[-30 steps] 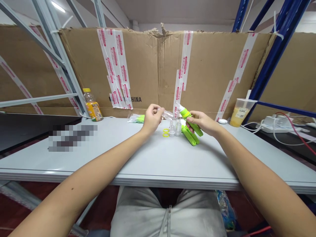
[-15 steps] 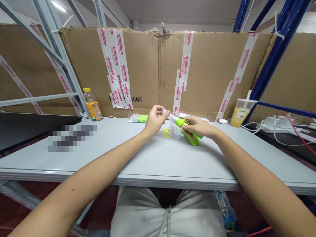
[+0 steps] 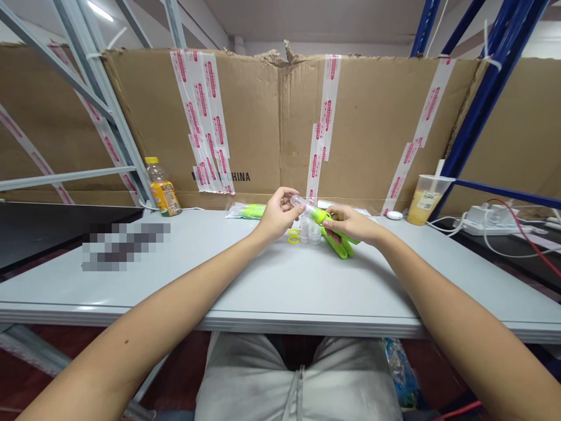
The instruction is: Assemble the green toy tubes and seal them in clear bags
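My left hand [image 3: 283,210] is closed, thumb and fingers pinching the far end of a clear plastic tube [image 3: 309,209]. The tube slants down to the right. At its lower end a lime-green piece [image 3: 321,216] with yellow-green rings or coils joins it, and my right hand [image 3: 344,223] grips that part between thumb and fingers. Under my right hand, lime-green handle-like pieces [image 3: 339,245] rest on the table. Just below the tube stand small clear plastic cups or caps [image 3: 314,235]. Two yellow rings [image 3: 293,235] lie to their left.
Behind my hands a bagged lime-green item [image 3: 245,210] lies on the white table [image 3: 280,292] before a cardboard wall [image 3: 372,128]. A juice bottle [image 3: 165,190] is at left; a drink cup [image 3: 427,202], white round case [image 3: 394,215] and power strip [image 3: 491,222] are at right.
My left fingers have shifted slightly along the tube's end, and more of its clear tip shows now. My right hand keeps its grip almost unmoved.
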The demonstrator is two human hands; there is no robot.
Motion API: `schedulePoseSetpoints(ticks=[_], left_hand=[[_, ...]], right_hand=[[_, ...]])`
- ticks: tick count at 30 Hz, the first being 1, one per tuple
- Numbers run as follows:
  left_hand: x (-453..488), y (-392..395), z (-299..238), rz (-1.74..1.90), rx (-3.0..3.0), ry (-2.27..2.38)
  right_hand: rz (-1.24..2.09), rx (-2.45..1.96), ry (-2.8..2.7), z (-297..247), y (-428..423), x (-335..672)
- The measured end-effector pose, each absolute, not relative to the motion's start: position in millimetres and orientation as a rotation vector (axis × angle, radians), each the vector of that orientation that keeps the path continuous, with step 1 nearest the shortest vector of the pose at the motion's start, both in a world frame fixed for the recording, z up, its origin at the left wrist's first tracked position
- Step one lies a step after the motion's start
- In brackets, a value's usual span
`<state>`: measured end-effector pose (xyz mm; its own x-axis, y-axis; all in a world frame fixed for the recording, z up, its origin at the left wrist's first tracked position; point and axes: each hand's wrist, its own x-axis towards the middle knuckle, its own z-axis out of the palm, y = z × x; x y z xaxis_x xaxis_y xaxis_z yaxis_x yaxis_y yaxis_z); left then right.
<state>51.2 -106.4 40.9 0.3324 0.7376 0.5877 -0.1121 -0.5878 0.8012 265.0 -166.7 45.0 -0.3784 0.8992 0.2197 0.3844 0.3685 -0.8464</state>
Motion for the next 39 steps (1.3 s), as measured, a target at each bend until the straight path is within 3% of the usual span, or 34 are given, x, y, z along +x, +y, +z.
schedulePoseSetpoints(ticks=[31,39], left_hand=[[48,-115,46,1.133,1.991,0.545],[46,-101,48,1.421,1.948,0.946]], right_hand=[[0.889,-1.11,-1.938,47,-169,264],[0.899,-1.085,-1.924,44,-164,265]])
